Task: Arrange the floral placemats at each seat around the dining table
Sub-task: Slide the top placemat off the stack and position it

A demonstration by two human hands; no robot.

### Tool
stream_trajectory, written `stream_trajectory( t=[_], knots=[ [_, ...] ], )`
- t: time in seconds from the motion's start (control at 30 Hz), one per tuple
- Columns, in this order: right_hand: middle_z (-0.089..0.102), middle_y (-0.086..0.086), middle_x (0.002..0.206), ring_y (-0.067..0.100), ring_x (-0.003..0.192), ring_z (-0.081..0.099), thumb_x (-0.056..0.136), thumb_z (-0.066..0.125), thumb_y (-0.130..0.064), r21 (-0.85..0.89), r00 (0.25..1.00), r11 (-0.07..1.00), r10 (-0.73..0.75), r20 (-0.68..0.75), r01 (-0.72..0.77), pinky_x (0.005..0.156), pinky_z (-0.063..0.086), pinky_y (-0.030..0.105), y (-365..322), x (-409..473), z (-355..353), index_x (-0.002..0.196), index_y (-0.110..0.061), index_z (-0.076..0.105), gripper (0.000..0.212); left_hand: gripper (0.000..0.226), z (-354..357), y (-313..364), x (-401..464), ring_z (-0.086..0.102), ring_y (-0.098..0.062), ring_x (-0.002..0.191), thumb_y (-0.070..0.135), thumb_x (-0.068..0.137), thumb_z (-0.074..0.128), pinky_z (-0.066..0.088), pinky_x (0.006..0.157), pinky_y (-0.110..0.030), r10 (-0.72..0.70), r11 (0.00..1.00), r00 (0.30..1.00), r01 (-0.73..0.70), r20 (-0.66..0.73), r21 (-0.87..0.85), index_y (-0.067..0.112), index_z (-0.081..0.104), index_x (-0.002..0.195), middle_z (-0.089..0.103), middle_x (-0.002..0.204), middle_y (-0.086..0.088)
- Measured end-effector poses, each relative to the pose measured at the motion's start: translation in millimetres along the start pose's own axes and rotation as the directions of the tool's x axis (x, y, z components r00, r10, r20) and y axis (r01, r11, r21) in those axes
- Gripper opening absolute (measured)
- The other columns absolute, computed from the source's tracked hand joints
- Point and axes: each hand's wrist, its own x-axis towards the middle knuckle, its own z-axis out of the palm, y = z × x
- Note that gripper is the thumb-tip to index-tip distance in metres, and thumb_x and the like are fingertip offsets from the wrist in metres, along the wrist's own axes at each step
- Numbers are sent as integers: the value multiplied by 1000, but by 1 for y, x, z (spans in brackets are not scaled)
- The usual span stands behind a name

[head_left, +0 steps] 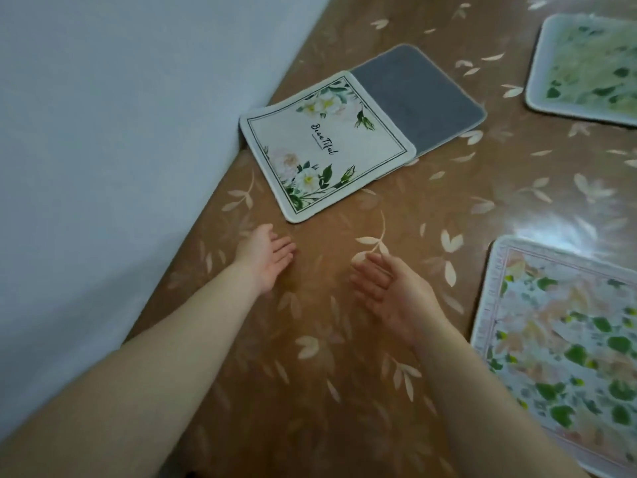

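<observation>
A white floral placemat [327,146] printed with "Beautiful" lies near the table's left edge, one corner against the wall. It partly overlaps a placemat lying grey side up [417,98] behind it. A pink and green floral placemat [565,343] lies at the right, and a green floral placemat [586,67] at the top right. My left hand [265,257] hovers open, palm up, just short of the white placemat. My right hand [389,291] is open too, palm turned inward, between the white and pink placemats. Neither hand holds anything.
The table [310,339] wears a glossy brown cover with a pale leaf pattern. A plain pale wall [103,132] runs along the table's left edge.
</observation>
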Motion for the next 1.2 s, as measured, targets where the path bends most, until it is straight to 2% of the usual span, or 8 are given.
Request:
stream_trajectory(
  t=[0.17, 0.43, 0.67, 0.77, 0.83, 0.97, 1.07, 1.2],
  knots=[
    [78, 9, 123, 27, 113, 74, 107, 48, -33, 55, 994, 996, 62, 93, -67, 94, 56, 41, -18, 29, -6, 129, -14, 71, 37, 22, 36, 30, 41, 71, -22, 89, 21, 97, 61, 58, 62, -32, 16, 997, 989, -5, -149, 75, 5, 65, 112, 71, 105, -12],
    [82, 6, 113, 24, 105, 77, 109, 46, -32, 112, 994, 989, 90, 69, -97, 88, 57, 39, -15, 27, -19, 127, -15, 69, 34, 22, 78, 24, 30, 72, -17, 76, 13, 92, 71, 58, 53, -24, 93, 994, 977, -80, -192, 75, 4, 66, 110, 72, 95, -12],
    [81, 7, 111, 25, 103, 77, 106, 53, -30, 206, 979, 974, -51, -196, 92, 79, 58, 36, -29, -4, -65, 129, -13, 65, 30, 13, 86, -131, -93, 68, -19, 59, 11, 96, 64, 58, 50, -27, -219, 976, 975, 219, -39, -9, 1, 68, 103, 70, 67, -10],
    [72, 3, 117, 22, 107, 70, 106, 52, -29, 74, 966, 994, -57, -253, 78, 80, 55, 34, -39, -23, -99, 139, -14, 57, 37, 19, 59, -204, -157, 70, -25, 54, 16, 98, 60, 57, 49, -29, -461, 882, 887, 456, 18, 118, -1, 67, 99, 74, 66, -14],
    [71, 5, 124, 23, 110, 69, 104, 54, -27, -21, 966, 1000, -12, -258, 6, 87, 55, 38, -37, -38, -114, 141, -12, 57, 40, 29, 33, -215, -178, 72, -28, 57, 25, 100, 56, 58, 53, -33, -511, 839, 857, 483, 60, 251, -2, 69, 98, 76, 73, -17],
    [70, 5, 128, 26, 110, 68, 104, 55, -30, -140, 969, 989, 14, -247, -50, 92, 54, 45, -18, -72, -120, 128, -15, 60, 29, 28, -15, -155, -150, 69, -25, 68, 25, 101, 50, 54, 64, -36, -89, 934, 996, 77, 19, 349, 3, 66, 95, 74, 79, -14],
    [71, 1, 116, 22, 104, 68, 104, 54, -31, -217, 956, 975, -19, -293, -47, 89, 55, 45, 1, -93, -118, 118, -17, 60, 20, 26, -35, -92, -106, 63, -22, 75, 29, 100, 50, 52, 67, -36, 197, 902, 978, -156, -64, 403, 7, 63, 96, 69, 98, -16],
    [71, 0, 94, 18, 92, 66, 102, 56, -28, -232, 932, 972, -61, -357, -25, 93, 56, 47, 21, -106, -118, 87, -20, 64, 19, 51, -56, -67, -69, 60, -21, 104, 48, 98, 47, 46, 87, -40, 225, 823, 972, -152, -70, 548, 10, 59, 129, 64, 119, -6]
  ],
)
